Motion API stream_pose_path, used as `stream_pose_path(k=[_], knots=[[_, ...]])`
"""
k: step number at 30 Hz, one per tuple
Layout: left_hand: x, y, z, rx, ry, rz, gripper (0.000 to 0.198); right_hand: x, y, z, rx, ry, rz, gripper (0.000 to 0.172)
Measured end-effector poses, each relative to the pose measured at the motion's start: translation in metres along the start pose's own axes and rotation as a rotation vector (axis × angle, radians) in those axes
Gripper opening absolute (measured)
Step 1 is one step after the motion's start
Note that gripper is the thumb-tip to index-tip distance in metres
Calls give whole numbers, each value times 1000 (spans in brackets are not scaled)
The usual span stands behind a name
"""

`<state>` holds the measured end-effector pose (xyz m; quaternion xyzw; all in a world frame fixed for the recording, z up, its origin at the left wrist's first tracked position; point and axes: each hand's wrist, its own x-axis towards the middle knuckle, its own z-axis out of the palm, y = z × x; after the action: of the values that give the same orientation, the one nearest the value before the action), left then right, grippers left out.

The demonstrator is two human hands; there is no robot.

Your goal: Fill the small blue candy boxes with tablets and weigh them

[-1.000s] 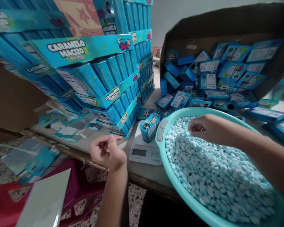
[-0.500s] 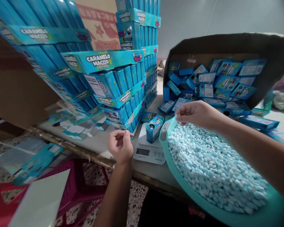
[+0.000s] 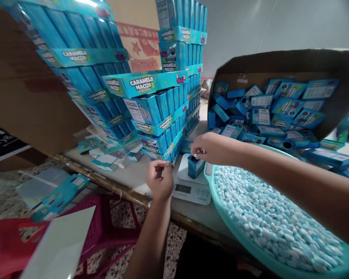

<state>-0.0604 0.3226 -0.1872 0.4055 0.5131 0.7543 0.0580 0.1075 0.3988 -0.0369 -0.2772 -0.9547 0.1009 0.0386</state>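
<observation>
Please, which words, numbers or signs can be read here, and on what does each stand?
"CARAMELO MACIZO": stacked display trays.
"Sugar World": foremost upper tray.
"erry&", below cut-off larger letters: black label.
Scale: digits too blurred.
Box on it: text unreadable.
Tan carton: star picture; red characters unreadable.
Loose boxes: small print unreadable.

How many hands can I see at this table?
2. The left hand is beside the white scale; the right hand is above the small blue box on that scale. Neither is hidden, though some fingers are.
</observation>
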Motion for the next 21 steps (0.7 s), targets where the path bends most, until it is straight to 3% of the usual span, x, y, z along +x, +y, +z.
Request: stream_pose_path(k=[6, 13, 17, 21], knots=[[0, -4, 0, 1, -34, -48, 17, 3, -9, -2, -16, -70, 7, 16], [1, -3, 2, -34, -20, -35, 17, -1, -6, 1, 59, 59, -8, 16], [5, 2, 0, -106, 78, -18, 13, -36, -15, -16, -92, 157, 28, 31], [14, 3, -6, -231, 298, -53, 14, -87, 0, -14, -199, 69, 265, 31]])
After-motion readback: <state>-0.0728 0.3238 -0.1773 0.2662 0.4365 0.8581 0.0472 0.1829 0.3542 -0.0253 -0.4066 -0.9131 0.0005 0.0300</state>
